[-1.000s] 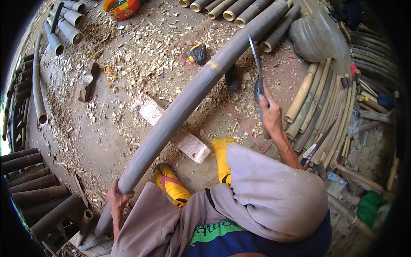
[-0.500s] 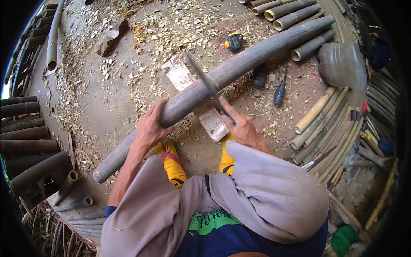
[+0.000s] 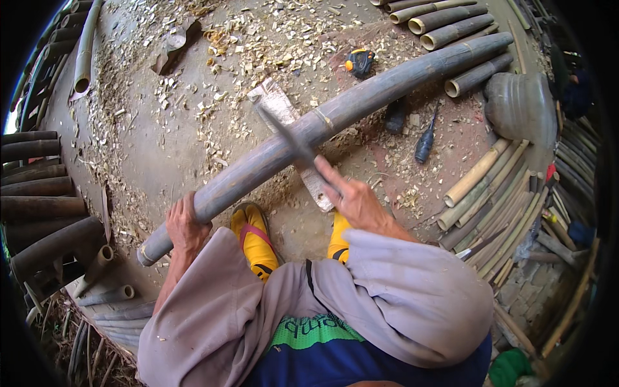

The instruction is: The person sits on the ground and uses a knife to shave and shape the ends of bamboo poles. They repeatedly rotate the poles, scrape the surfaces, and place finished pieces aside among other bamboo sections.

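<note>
A long dark bamboo pole (image 3: 361, 103) lies slantwise before me, from near left to far right, across a pale wooden block (image 3: 316, 190). My left hand (image 3: 187, 222) is closed around the pole close to its near left end. In my right hand (image 3: 354, 200) is the handle of a knife (image 3: 284, 132), gripped with the index finger stretched forward. Its blade, blurred by motion, crosses the top of the pole just left of a pale node ring. Whether the edge bites into the bamboo I cannot tell.
Wood chips (image 3: 225, 97) litter the ground. Beyond the pole lies a tape measure (image 3: 359, 63); a dark-handled pointed tool (image 3: 425, 143) lies on the right. Cut bamboo lengths (image 3: 477, 174) are stacked right, with more bamboo (image 3: 42, 208) at left. A plastic container (image 3: 521, 106) stands far right.
My left hand has slid down the pole toward its near left end. My right hand and the knife have shifted left along the pole, off the node ring.
</note>
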{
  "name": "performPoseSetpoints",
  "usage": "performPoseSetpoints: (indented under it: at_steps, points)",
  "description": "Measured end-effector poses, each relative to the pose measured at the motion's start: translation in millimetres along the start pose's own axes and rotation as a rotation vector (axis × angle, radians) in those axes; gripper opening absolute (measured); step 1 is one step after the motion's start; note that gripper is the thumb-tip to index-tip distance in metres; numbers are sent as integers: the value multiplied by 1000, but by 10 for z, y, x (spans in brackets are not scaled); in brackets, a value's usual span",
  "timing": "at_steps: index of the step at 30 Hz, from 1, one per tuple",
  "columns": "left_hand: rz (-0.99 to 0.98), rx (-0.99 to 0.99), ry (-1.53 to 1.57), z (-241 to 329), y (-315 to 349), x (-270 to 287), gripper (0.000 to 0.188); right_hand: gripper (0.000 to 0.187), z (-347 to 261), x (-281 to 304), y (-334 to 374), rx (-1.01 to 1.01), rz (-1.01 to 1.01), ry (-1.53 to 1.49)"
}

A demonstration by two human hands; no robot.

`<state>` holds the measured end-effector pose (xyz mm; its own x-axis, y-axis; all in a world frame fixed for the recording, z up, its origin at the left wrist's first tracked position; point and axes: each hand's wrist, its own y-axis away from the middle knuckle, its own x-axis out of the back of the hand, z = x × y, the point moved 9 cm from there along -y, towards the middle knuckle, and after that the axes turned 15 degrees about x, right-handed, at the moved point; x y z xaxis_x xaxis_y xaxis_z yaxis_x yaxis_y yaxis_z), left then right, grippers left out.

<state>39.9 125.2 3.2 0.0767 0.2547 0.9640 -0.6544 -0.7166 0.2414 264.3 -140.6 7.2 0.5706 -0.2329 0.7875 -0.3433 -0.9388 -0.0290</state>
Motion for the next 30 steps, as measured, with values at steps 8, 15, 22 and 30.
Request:
performPoseSetpoints:
  at_steps: [8, 15, 22, 30]
  points:
    - [-247, 13, 105, 35, -166, -80, 69, 51, 216, 275, -49, -222, 96, -198]
    - [131, 17, 48, -4, 99, 45, 64, 48, 600, 460, -175, -225, 297, -87]
    - [-104, -31, 104, 71, -128, 12, 64, 46, 353, 409, -85, -64, 277, 102]
    - [0, 28, 10, 17, 87, 55, 62, 50, 125, 162, 23, -59, 112, 130]
